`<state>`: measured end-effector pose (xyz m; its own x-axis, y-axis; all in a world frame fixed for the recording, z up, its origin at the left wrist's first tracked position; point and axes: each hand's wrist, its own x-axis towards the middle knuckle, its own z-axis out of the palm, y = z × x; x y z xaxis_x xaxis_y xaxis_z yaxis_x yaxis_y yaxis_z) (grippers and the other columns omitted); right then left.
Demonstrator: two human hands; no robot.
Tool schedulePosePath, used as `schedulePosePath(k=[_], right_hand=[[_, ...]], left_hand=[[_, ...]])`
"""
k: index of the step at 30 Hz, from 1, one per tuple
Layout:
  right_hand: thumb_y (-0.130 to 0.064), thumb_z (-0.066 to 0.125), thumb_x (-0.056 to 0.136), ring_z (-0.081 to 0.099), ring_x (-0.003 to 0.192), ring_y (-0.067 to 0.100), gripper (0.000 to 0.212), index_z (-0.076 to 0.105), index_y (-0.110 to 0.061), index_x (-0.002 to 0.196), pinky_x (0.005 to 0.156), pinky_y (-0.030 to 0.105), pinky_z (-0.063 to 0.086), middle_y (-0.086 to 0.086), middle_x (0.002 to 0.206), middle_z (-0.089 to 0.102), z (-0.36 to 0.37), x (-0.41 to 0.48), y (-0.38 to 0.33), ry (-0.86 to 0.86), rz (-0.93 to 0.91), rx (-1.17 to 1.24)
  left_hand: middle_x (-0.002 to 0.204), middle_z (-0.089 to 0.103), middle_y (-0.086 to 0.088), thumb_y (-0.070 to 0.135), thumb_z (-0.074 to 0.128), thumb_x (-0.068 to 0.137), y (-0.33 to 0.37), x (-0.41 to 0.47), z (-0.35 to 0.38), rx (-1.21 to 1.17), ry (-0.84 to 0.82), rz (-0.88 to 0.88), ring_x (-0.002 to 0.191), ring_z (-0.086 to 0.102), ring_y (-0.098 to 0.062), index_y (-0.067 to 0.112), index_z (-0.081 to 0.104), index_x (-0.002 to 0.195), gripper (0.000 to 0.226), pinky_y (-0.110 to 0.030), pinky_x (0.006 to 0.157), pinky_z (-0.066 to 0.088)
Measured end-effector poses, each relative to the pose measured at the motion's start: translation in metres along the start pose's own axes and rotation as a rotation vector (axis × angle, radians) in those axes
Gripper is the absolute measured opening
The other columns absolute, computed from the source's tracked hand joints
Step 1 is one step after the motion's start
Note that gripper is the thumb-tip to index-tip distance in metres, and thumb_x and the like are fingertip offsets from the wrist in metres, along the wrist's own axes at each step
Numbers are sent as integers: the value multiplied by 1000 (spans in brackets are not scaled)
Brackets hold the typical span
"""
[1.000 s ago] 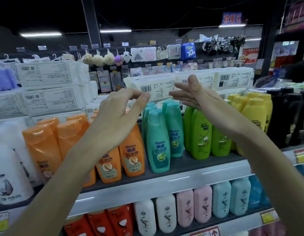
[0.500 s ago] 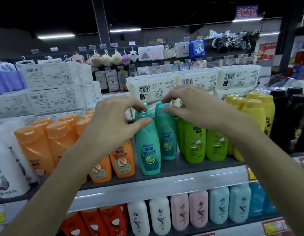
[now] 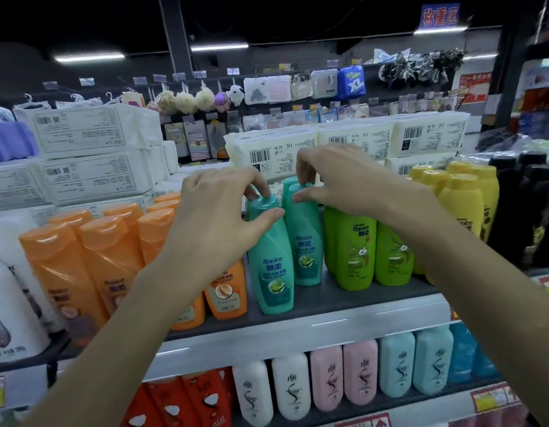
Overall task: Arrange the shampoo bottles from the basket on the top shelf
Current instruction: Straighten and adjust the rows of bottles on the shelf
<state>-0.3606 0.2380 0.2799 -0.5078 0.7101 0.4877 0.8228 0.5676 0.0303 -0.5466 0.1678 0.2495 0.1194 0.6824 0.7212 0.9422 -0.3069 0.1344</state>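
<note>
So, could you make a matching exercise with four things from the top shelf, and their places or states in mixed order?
1. orange bottles
2. front teal bottle
3. rear teal bottle
4. yellow bottles

A. cap pinched by the right hand
B. left of the teal ones
C. cap pinched by the left hand
D. right of the green bottles

Pairs: 1-B, 2-C, 3-A, 4-D

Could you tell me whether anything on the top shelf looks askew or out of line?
The front teal bottle leans slightly and stands nearer the shelf edge than the rear teal bottle and green bottles. The left hand pinches its cap, the right hand the other's. Nothing spilled or damaged.
</note>
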Motion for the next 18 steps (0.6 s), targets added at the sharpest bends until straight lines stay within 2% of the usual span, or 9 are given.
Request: schedulePosePath(k=[3, 7, 13, 18], right_hand=[[-44, 75, 83, 57, 88, 17, 37, 61, -19, 108, 77, 34, 44, -3, 93, 61, -5, 2, 0, -73, 24, 133], [-38, 74, 84, 62, 94, 19, 34, 71, -17, 111, 87, 35, 50, 1, 99, 68, -12, 4, 3, -132, 42, 153], [-28, 69, 91, 61, 98, 14, 29, 66, -20, 118, 92, 33, 49, -4, 105, 66, -17, 2, -1, -202, 59, 181], [-42, 71, 87, 62, 99, 15, 38, 65, -20, 118, 92, 36, 50, -5, 105, 66, -16, 2, -7, -197, 72, 135]], left_hand=[[91, 62, 17, 66, 55, 76, -4, 2, 2, 3, 18, 9, 96, 56, -9, 37, 61, 98, 37, -36, 97, 35], [93, 64, 17, 65, 61, 77, -10, 3, 4, -34, 13, 30, 100, 57, -11, 37, 63, 100, 36, -39, 101, 34], [95, 65, 17, 63, 65, 77, -14, 3, 5, -82, 28, 43, 103, 58, -12, 37, 66, 102, 36, -43, 104, 37], [97, 66, 15, 62, 65, 78, -13, 1, 6, -85, 52, 42, 104, 59, -13, 36, 66, 103, 37, -45, 106, 36]])
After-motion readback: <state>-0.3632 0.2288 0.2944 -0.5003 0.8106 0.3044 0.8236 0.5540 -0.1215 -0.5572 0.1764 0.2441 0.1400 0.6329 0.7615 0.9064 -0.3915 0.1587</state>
